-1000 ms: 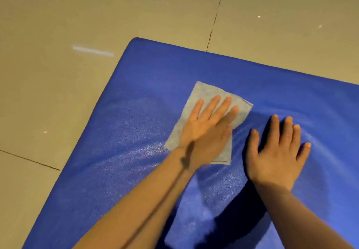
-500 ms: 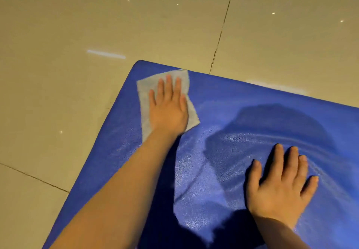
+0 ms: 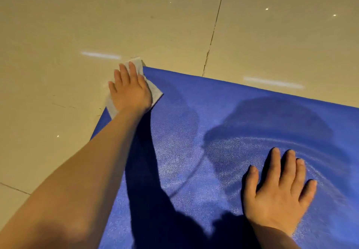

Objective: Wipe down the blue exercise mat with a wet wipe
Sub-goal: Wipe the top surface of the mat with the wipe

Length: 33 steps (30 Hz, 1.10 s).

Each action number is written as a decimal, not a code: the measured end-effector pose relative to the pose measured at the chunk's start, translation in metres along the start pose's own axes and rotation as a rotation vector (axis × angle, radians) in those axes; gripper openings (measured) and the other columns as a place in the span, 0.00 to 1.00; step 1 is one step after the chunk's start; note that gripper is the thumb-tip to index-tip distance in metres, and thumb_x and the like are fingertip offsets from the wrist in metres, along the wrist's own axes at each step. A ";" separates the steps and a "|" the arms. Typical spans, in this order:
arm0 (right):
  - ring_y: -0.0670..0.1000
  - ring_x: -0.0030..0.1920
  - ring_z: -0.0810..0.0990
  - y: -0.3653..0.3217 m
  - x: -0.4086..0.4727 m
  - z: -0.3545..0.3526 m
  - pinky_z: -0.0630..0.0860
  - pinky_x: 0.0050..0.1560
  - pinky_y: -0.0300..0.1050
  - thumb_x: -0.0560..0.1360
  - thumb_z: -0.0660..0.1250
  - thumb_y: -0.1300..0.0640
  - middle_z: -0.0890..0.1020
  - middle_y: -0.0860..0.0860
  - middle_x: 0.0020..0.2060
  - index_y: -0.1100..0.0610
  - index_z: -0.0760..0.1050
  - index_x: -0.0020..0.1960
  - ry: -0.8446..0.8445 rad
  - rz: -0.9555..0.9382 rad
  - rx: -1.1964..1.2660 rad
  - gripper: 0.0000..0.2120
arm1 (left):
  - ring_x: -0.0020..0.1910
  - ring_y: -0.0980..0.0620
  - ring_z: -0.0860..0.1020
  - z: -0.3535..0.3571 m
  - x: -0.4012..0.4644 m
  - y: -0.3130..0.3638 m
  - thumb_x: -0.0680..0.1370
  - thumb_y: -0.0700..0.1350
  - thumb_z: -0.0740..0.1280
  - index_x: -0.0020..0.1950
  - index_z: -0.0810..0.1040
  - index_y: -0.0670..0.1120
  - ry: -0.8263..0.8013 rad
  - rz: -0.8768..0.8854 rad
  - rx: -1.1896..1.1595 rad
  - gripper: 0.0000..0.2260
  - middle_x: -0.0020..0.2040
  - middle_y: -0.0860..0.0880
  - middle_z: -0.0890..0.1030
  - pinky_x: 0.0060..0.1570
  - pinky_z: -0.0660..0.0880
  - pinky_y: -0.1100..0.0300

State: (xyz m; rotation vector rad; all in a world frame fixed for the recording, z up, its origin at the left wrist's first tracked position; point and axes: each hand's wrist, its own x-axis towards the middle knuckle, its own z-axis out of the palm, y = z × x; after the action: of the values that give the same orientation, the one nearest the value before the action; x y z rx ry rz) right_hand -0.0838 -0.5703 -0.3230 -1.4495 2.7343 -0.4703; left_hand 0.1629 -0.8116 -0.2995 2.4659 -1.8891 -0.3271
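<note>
Mat: the blue exercise mat (image 3: 242,132) lies flat on the tiled floor (image 3: 97,15), filling the frame from 3 o'clock round to 6, its far-left corner up near 11.
Wipe: the wet wipe (image 3: 155,91) sits right on that corner, part of it spilling off onto the tiles.
Left hand: the left hand (image 3: 130,91) presses the wipe flat, fingers straight and close together, nothing pinched.
Right hand: the right hand (image 3: 279,188) is planted palm-down on the mat at 4 o'clock, fingers spread, well apart from the wipe.
Key relation: the wipe is at the mat's edge; all unwiped blue runs from it toward 4 o'clock.
Next move, my guess: the left hand, being the nearer, drags back that way.
</note>
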 end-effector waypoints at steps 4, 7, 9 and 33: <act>0.61 0.75 0.59 0.000 0.000 0.000 0.51 0.73 0.66 0.77 0.51 0.43 0.65 0.60 0.75 0.58 0.66 0.75 0.015 -0.009 -0.008 0.32 | 0.80 0.48 0.43 0.025 -0.040 0.083 0.85 0.50 0.45 0.81 0.47 0.54 -0.023 0.333 0.000 0.23 0.82 0.50 0.44 0.76 0.41 0.47; 0.61 0.75 0.60 0.001 0.001 0.000 0.51 0.72 0.66 0.77 0.51 0.43 0.65 0.60 0.75 0.58 0.66 0.75 0.017 -0.006 -0.007 0.32 | 0.80 0.48 0.48 0.045 -0.083 0.122 0.85 0.51 0.45 0.81 0.53 0.55 -0.034 0.620 -0.032 0.23 0.81 0.50 0.51 0.76 0.41 0.48; 0.61 0.75 0.60 0.001 0.000 0.001 0.51 0.72 0.66 0.77 0.51 0.43 0.65 0.60 0.75 0.58 0.66 0.75 0.019 -0.002 -0.013 0.32 | 0.78 0.45 0.59 0.043 -0.093 0.119 0.82 0.52 0.46 0.79 0.62 0.52 -0.078 0.771 -0.030 0.25 0.79 0.47 0.61 0.75 0.50 0.46; 0.61 0.75 0.59 0.001 -0.001 -0.002 0.50 0.72 0.65 0.76 0.51 0.42 0.65 0.60 0.75 0.58 0.66 0.74 -0.007 -0.009 -0.027 0.32 | 0.80 0.48 0.53 0.029 -0.057 0.032 0.79 0.61 0.41 0.80 0.51 0.55 -0.062 0.696 0.054 0.28 0.81 0.50 0.53 0.75 0.47 0.48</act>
State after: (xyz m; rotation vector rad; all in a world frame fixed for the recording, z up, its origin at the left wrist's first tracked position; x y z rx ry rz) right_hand -0.0844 -0.5685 -0.3216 -1.4671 2.7403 -0.4299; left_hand 0.1137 -0.7622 -0.3144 1.6668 -2.6310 -0.3233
